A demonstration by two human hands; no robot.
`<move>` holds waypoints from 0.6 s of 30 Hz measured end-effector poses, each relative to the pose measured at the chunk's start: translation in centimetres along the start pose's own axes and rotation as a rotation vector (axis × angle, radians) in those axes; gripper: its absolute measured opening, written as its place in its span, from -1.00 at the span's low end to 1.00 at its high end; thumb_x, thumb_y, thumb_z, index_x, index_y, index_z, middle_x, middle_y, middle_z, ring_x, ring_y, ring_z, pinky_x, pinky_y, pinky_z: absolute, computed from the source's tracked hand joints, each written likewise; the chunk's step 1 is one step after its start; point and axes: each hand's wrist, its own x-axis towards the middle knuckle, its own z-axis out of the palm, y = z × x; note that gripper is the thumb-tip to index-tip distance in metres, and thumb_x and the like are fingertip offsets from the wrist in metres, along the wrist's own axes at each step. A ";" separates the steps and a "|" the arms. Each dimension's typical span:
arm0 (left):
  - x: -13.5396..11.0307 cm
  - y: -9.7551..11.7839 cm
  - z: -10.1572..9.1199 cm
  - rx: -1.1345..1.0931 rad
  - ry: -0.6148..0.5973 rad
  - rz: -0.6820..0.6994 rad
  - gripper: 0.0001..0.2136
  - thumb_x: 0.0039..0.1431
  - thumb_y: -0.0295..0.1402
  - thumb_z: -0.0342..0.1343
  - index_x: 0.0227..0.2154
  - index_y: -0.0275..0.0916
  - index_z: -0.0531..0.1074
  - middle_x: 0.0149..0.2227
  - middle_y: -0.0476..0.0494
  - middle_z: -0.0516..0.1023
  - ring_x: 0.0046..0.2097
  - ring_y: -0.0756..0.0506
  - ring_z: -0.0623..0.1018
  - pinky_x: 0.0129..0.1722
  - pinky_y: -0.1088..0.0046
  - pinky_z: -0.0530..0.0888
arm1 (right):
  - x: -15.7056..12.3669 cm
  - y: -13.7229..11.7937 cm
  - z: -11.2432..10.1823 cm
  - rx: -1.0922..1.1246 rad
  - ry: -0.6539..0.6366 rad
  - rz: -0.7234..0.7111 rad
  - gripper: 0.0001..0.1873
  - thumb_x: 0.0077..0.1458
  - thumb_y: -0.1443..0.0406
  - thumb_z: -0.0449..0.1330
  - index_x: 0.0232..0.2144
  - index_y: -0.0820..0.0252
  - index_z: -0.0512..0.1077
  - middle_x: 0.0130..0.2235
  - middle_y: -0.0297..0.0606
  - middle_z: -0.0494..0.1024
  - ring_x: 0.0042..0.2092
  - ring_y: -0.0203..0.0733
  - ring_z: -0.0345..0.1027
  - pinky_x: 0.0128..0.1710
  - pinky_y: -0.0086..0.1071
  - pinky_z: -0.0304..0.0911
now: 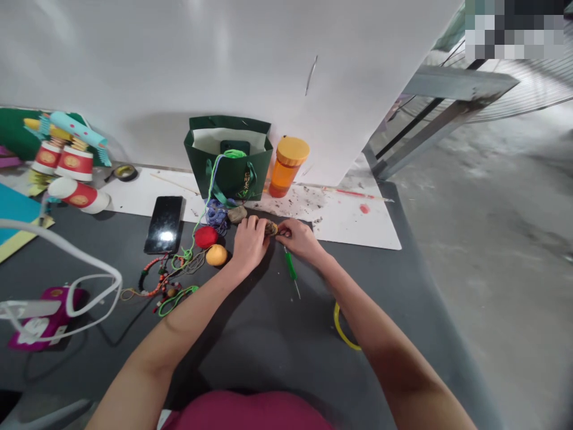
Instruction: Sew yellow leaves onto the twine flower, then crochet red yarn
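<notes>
A small brown and yellowish bundle (271,228), whose kind I cannot make out, is between my two hands. My left hand (251,242) has its fingers closed around the bundle's left side. At its right end, the fingertips of my right hand (298,237) are pinched together. Just below them, a thin pointed tool with a green handle (290,264) lies on the dark table. Left of my left hand are a yellow-orange ball (216,255), a red ball (206,237), a tangle of blue-purple yarn (216,215) and a greyish-brown lump (237,215).
Behind my hands stand a dark green paper bag (233,179) and an orange jar (285,170). To the left lie a phone (163,226), beaded strings (154,278) and a white cable (89,251). A yellow ring (342,328) lies by my right forearm.
</notes>
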 end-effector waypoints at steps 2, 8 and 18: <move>-0.6 0.0 -0.4 -0.006 0.003 0.012 -0.70 0.20 -0.46 0.18 0.00 -0.28 0.43 0.01 -0.34 0.49 0.04 -0.31 0.50 0.05 0.10 0.48 | -0.3 0.2 -0.7 -0.026 0.002 -0.013 -0.82 0.00 0.46 0.30 -0.30 0.17 0.56 -0.30 -0.26 0.61 -0.32 -0.19 0.46 -0.24 -0.33 0.39; -2.4 -1.3 -3.3 -0.003 0.099 0.116 -0.72 0.35 -0.49 0.00 0.06 -0.25 0.46 0.05 -0.28 0.56 0.07 -0.21 0.53 0.11 0.22 0.48 | -1.9 -1.1 -2.7 -0.126 0.125 -0.066 -0.73 0.26 0.37 0.14 -0.06 0.18 0.57 -0.07 -0.02 0.64 0.00 0.07 0.46 0.02 -0.09 0.36; -2.3 -2.9 -3.4 0.294 -0.057 0.352 -0.62 0.38 -0.54 -0.07 0.16 -0.27 0.46 0.21 -0.22 0.56 0.27 -0.26 0.45 0.15 0.14 0.40 | -3.1 -2.6 0.0 -0.313 0.100 -0.348 -0.63 0.34 0.36 0.07 0.09 0.09 0.54 0.09 -0.11 0.65 0.12 0.09 0.41 0.06 -0.02 0.28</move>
